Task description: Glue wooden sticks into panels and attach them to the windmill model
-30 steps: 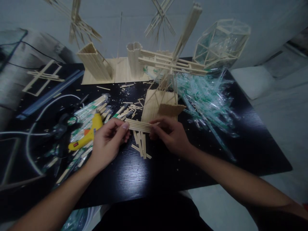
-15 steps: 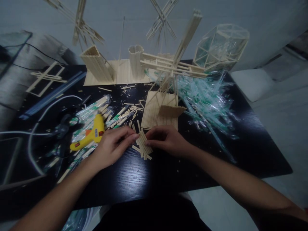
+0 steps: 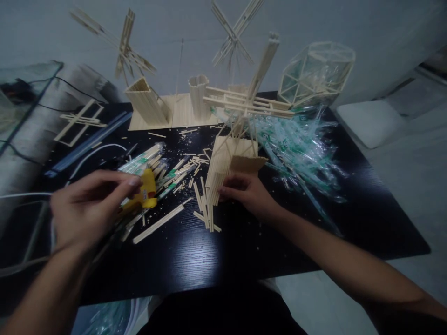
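Observation:
My right hand (image 3: 248, 193) is closed, its thumb and fingers pinching the edge of a small panel of wooden sticks (image 3: 215, 194). That panel lies against the front of a larger stick base (image 3: 228, 151), which carries a windmill model (image 3: 247, 103). Below it, loose short sticks (image 3: 206, 215) lie crossed on the tabletop. My left hand (image 3: 92, 204) is raised at the left, thumb and forefinger pressed together; whatever sits between them is too small to make out. Partly behind its fingertips is a yellow glue gun (image 3: 148, 186), resting on wrapped sticks.
Several stick models, including a square tower (image 3: 148, 102) and a round tower (image 3: 199, 98), stand at the back. Clear and green wrappers (image 3: 300, 144) cover the right side. A joined stick strip (image 3: 160, 223) lies in front. A white cable (image 3: 26, 195) runs along the left.
My left hand has left the stick panel and moved left, in front of the glue gun. My right hand has shifted slightly up with the panel. The strip in front is uncovered.

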A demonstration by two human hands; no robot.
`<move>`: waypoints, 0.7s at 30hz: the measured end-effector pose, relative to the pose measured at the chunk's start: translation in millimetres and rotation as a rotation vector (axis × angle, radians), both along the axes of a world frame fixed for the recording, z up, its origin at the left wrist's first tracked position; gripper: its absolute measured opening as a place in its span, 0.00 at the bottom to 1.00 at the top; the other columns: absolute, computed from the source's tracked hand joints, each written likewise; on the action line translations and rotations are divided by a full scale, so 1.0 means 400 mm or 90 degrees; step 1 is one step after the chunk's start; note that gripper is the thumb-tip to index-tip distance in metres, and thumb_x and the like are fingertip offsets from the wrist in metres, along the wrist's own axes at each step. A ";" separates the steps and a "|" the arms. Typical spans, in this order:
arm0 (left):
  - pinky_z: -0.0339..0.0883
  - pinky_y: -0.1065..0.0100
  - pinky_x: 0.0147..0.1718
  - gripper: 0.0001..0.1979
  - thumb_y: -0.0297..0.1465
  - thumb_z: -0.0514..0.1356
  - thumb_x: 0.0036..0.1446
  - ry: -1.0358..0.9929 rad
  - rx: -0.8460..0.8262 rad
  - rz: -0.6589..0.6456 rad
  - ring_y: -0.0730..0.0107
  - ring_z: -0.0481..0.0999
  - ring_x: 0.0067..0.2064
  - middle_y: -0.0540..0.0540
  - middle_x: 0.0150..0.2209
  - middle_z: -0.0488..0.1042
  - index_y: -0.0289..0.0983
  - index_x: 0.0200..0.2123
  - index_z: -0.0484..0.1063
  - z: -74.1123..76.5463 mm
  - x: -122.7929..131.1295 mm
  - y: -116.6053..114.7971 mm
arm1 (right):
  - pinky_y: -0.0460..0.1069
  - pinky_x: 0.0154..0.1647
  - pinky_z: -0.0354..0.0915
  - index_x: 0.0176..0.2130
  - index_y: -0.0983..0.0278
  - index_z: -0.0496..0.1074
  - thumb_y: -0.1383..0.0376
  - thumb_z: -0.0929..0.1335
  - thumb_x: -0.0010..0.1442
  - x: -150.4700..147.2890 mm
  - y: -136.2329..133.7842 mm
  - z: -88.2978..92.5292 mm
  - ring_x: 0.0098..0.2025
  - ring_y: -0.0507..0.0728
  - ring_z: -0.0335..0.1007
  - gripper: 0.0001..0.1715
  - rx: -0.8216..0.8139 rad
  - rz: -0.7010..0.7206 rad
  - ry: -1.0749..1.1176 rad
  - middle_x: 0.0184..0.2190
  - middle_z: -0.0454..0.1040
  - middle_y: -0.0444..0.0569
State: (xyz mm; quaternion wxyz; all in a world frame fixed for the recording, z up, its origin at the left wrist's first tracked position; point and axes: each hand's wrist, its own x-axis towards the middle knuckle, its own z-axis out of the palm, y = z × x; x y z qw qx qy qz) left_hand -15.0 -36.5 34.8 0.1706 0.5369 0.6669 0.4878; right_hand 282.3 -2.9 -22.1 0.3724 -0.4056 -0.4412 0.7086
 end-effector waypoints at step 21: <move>0.74 0.72 0.35 0.11 0.36 0.72 0.54 -0.088 -0.077 -0.149 0.72 0.76 0.35 0.49 0.36 0.80 0.37 0.38 0.78 -0.044 0.050 0.036 | 0.50 0.42 0.78 0.31 0.65 0.77 0.56 0.83 0.46 -0.006 0.003 -0.004 0.31 0.51 0.79 0.21 -0.039 -0.022 0.033 0.29 0.80 0.42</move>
